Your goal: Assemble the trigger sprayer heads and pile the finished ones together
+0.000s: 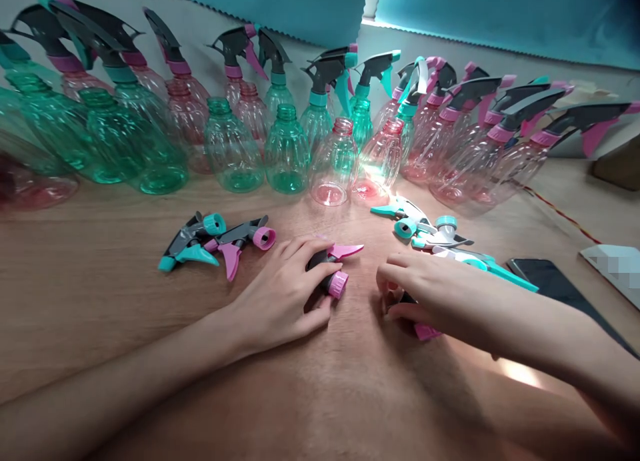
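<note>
My left hand [285, 291] lies on the wooden table [125, 301], its fingers closed round a grey spray head with a pink trigger and pink collar [336, 267]. My right hand [425, 294] is curled over another spray head with a pink collar [426, 331], most of it hidden under the fingers. Two loose spray heads, one grey and teal [193, 242] and one grey and pink [243, 239], lie left of my left hand. White and teal spray heads [430, 231] lie just beyond my right hand.
Several green and pink plastic bottles [287, 151] stand in rows along the back, some topped with spray heads, some uncapped. A dark phone [545, 277] and a white card [615, 264] lie at the right. A teal sheet hangs behind.
</note>
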The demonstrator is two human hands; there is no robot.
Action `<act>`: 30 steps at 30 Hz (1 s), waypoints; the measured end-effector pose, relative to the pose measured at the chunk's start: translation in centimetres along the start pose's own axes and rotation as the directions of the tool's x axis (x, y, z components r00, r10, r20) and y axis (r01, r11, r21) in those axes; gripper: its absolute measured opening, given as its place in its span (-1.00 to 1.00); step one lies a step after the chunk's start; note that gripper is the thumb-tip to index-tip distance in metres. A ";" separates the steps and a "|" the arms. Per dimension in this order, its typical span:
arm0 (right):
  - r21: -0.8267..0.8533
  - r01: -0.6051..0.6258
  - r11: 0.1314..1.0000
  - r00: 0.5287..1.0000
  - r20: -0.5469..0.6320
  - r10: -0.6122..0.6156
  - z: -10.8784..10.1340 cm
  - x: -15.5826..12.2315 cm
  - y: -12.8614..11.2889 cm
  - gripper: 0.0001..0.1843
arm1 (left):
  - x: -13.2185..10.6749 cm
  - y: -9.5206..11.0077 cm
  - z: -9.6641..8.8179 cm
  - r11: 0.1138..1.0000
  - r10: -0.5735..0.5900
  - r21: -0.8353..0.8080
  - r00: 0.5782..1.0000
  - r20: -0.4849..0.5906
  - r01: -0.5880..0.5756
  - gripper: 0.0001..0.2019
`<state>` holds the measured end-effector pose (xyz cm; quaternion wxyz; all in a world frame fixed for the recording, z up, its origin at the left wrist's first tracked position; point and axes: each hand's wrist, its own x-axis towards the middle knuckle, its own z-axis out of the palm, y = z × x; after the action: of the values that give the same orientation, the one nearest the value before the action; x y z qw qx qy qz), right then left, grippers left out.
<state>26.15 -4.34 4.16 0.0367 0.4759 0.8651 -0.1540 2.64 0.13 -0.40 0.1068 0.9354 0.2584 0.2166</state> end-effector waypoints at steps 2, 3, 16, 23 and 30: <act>0.006 -0.003 1.000 0.999 0.036 0.003 -0.3 0.0 0.1 -0.88 | 0.0 -0.1 0.0 1.000 -0.018 -0.001 1.000 0.012 0.018 -0.71; 0.008 -0.005 1.000 0.999 0.053 0.004 -0.5 -0.1 0.0 -0.87 | 0.0 -0.2 0.1 1.000 -0.023 -0.001 1.000 0.013 0.023 -0.72; 0.034 0.105 0.994 0.888 -0.453 -0.079 -0.7 0.6 -3.2 -0.97 | -0.4 -0.1 -0.1 0.998 0.059 0.037 0.974 -0.221 -0.052 -0.84; 0.128 0.108 0.986 0.881 -0.471 -0.035 0.1 1.6 -2.9 -0.95 | -0.5 -0.1 0.0 0.993 0.069 0.113 0.965 -0.254 -0.041 -0.79; 0.169 0.170 0.971 0.886 -0.458 -0.075 0.4 1.9 -2.6 -0.92 | -0.3 0.0 0.0 0.992 0.111 0.078 0.973 -0.200 -0.097 -0.86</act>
<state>22.92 -4.26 3.94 -0.2223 0.4439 0.8582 -0.1304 2.41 -0.01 -0.47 0.0365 0.9235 0.2258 0.3078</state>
